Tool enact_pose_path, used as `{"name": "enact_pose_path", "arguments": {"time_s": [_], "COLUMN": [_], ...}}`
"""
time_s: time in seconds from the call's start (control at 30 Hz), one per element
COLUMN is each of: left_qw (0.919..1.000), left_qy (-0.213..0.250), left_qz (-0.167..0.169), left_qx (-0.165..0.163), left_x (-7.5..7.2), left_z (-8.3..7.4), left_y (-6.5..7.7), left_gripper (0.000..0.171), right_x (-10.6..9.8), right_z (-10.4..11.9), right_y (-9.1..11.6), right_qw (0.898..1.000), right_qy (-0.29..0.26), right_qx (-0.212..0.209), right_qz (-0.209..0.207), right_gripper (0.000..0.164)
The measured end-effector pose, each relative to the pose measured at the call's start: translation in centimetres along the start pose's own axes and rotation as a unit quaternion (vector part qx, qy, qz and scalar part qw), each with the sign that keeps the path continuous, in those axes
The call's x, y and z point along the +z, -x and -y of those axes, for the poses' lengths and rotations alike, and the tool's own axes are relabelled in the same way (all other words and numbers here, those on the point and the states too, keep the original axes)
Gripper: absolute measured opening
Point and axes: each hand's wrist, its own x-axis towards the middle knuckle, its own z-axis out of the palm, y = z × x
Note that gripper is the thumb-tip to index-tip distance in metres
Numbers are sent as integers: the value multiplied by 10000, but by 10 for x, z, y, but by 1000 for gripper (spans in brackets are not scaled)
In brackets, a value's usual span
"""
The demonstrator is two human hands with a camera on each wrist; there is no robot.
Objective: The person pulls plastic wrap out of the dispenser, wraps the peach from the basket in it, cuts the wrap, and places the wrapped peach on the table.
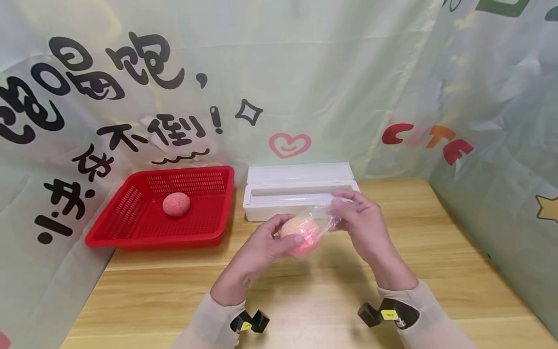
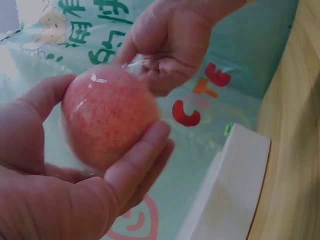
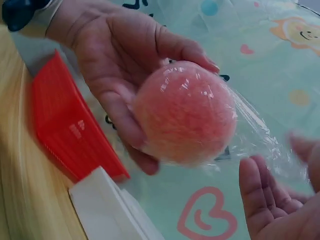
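Observation:
A pink and yellowish peach (image 1: 302, 233) is held up over the table, covered in clear plastic wrap (image 1: 320, 213). My left hand (image 1: 261, 249) grips it from the left, thumb on the near side and fingers around the back. In the left wrist view the peach (image 2: 110, 117) sits between thumb and fingertips. My right hand (image 1: 366, 225) pinches the gathered loose end of the wrap, to the right of the fruit. That film (image 3: 257, 137) stretches from the peach towards the right fingers in the right wrist view.
Behind the hands stands a long white box (image 1: 266, 213) with its lid (image 1: 301, 173) raised. To the left, a red plastic basket (image 1: 205, 238) contains another pink peach (image 1: 176, 204). A printed cloth (image 1: 340, 87) borders the wooden table (image 1: 283, 300) at the back and sides.

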Motion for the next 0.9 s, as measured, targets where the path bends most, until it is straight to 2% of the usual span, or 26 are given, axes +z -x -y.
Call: {"name": "enact_pose_path", "arguments": {"time_s": [0.1,0.17,0.23,0.33,0.5,0.6,0.7,0.8,0.9], "left_qw": [9995,9991,9989,9986,9968,9976,9990,9996,9998], "left_qy": [177,241,163,-140,-537,-445,-231,-46,48], "left_qz": [-213,-295,-369,-463,-540,-455,-280,-120,-43], "left_qx": [134,189,235,234,249,271,266,255,182], "left_x": [1,3,8,19,30,32,31,31,31], "left_z": [0,1,2,3,3,1,0,0,1], "left_y": [1,1,1,1,3,4,5,5,4], "left_gripper": [59,60,61,61,61,59,62,64,67], "right_x": [6,14,25,39,49,49,50,50,51], "right_z": [-4,-8,-13,-19,-20,-18,-16,-15,-17], "right_y": [4,9,13,18,22,24,24,25,26], "right_qw": [9949,9918,9917,9931,9857,9791,9761,9757,9803], "right_qy": [-946,-1130,-1041,-960,-1323,-1576,-1720,-1704,-1434], "right_qx": [133,253,361,574,886,940,874,833,665], "right_qz": [313,548,658,343,-549,-872,-1003,-1097,-1186], "right_gripper": [28,35,40,38,5,3,7,8,7]}}
